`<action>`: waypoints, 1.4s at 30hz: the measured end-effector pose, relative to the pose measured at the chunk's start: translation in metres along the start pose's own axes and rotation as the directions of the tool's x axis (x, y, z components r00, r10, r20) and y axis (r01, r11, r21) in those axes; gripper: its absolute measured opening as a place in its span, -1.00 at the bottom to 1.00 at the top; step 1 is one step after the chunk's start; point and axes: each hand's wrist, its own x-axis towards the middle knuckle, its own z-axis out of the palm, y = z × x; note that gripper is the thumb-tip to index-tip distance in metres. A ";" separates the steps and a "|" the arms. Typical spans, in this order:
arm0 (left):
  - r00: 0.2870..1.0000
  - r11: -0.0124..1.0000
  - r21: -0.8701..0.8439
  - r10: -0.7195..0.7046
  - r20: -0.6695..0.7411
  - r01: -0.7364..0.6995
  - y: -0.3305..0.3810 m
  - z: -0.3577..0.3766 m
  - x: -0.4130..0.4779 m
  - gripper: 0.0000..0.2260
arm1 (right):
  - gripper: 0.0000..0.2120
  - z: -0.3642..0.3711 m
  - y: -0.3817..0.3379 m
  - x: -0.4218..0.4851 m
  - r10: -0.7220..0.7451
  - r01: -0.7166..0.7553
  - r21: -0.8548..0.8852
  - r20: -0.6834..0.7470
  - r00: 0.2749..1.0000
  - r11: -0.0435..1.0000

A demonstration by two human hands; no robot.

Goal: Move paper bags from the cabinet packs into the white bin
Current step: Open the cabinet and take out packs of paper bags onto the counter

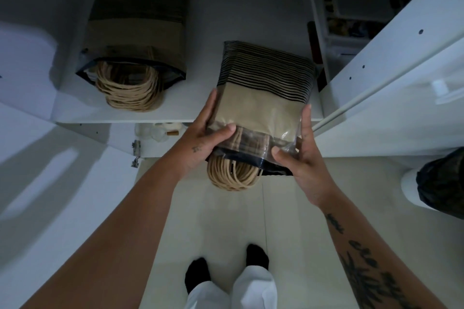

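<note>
At shelf (200, 111), L hand (200, 142), R hand (302, 158) fingers grasping pack (266, 68) w/ paper bags (258, 108), 2nd pack (136, 32) left

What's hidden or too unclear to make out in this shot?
Head view:
- The pack: bag count unreadable; left hand and right hand cover its sides.
- The items under the shelf: mostly hidden by it.
- The white container: cut by right edge.
- The side compartment: too dark, blurred.

A: What's being held?
B: The left hand (207, 139) and right hand (300, 150) grip one pack of paper bags (263, 98) at the shelf (200, 63) edge.
A: The other pack (135, 37)?
B: Further left, on the shelf.
</note>
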 end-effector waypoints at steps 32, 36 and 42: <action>0.976 0.992 0.040 0.114 0.185 -0.123 0.164 0.061 -0.235 -0.64 | -0.46 0.038 -0.220 -0.247 0.068 -0.052 0.062 -0.305 0.950 0.997; 0.959 0.982 0.070 0.153 0.239 -0.174 0.188 0.063 -0.250 -0.64 | -0.47 0.043 -0.249 -0.269 0.011 0.005 0.044 -0.359 0.933 0.999; 0.919 0.962 0.046 0.241 0.313 -0.268 0.222 0.066 -0.264 -0.64 | -0.48 0.046 -0.275 -0.291 -0.064 0.085 0.032 -0.421 0.905 0.996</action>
